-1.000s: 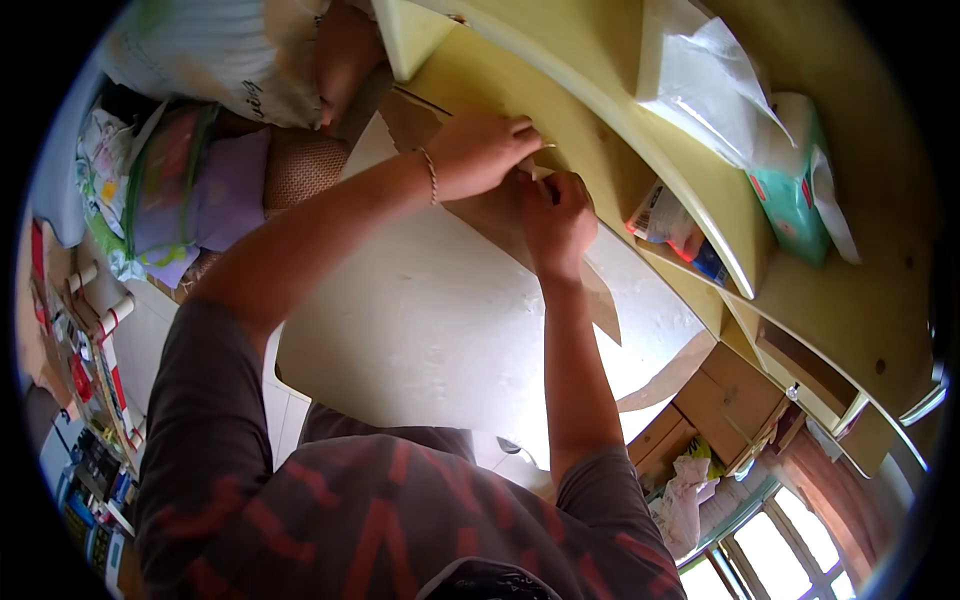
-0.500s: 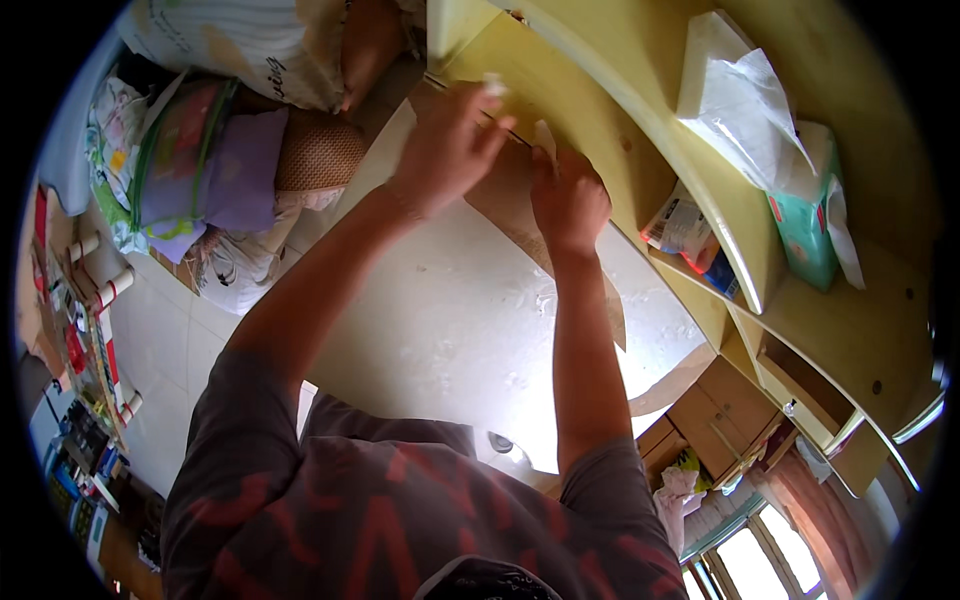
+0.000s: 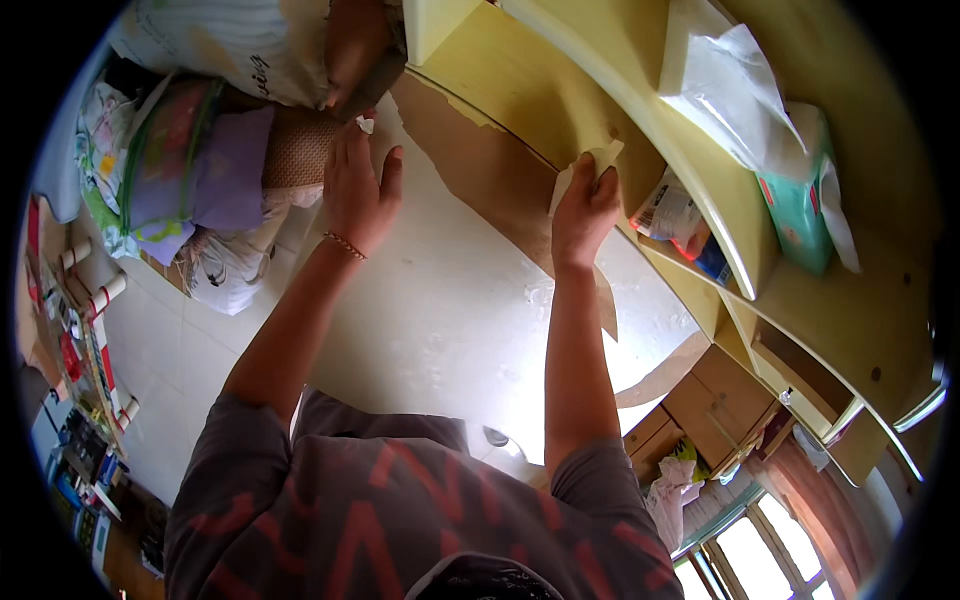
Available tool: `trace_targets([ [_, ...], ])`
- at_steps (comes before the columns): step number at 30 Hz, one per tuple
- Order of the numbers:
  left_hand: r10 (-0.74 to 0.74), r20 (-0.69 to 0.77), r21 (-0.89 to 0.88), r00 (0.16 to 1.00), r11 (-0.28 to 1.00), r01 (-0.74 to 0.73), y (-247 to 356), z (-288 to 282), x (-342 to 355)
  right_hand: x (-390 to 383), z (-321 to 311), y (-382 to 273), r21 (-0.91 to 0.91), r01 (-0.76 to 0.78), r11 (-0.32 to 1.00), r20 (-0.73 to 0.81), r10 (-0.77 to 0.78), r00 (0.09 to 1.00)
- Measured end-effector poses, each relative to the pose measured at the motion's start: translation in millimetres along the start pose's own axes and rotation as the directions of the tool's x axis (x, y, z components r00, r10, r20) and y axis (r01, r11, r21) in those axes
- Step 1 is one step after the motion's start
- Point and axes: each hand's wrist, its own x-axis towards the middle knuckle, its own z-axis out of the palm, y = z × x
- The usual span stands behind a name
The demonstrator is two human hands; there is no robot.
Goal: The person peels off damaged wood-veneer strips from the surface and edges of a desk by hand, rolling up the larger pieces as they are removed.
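Note:
My left hand (image 3: 358, 195) is over the left edge of the white tabletop (image 3: 450, 290), fingers stretched out and thumb apart. A small crumpled white scrap (image 3: 365, 125) is at its fingertips; whether it sticks there or is loose I cannot tell. Near the shelf side, my right hand (image 3: 583, 220) is closed on a pale, flat strip (image 3: 606, 155), which pokes out above the thumb. Its exact kind is unclear. Along the tabletop's far side runs a bare brown patch (image 3: 470, 165) with a ragged border against the white surface.
A yellowish shelf unit (image 3: 540, 90) borders the tabletop on the right. It holds a green tissue pack (image 3: 800, 215), white paper (image 3: 735, 85) and a plastic packet (image 3: 672, 210). Bags and a purple cushion (image 3: 232, 165) are piled on the left, beside a woven brown seat (image 3: 300, 150).
My left hand has moved left and toward me, away from the shelf's base, with the white scrap at its fingertips. My right hand has shifted slightly right and nearer, still holding the pale strip.

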Motion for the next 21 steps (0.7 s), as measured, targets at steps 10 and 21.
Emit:
trace_targets([
  [10,0.248,-0.005,-0.078,0.969,0.966,-0.248,39,11,-19,-26,-60,5,0.466,-0.519,0.717,0.23,0.468,0.853],
  [21,0.234,0.171,-0.171,0.957,0.964,-0.205,165,72,-52,-29,-98,33,0.685,-0.517,0.514,0.234,0.516,0.824],
])
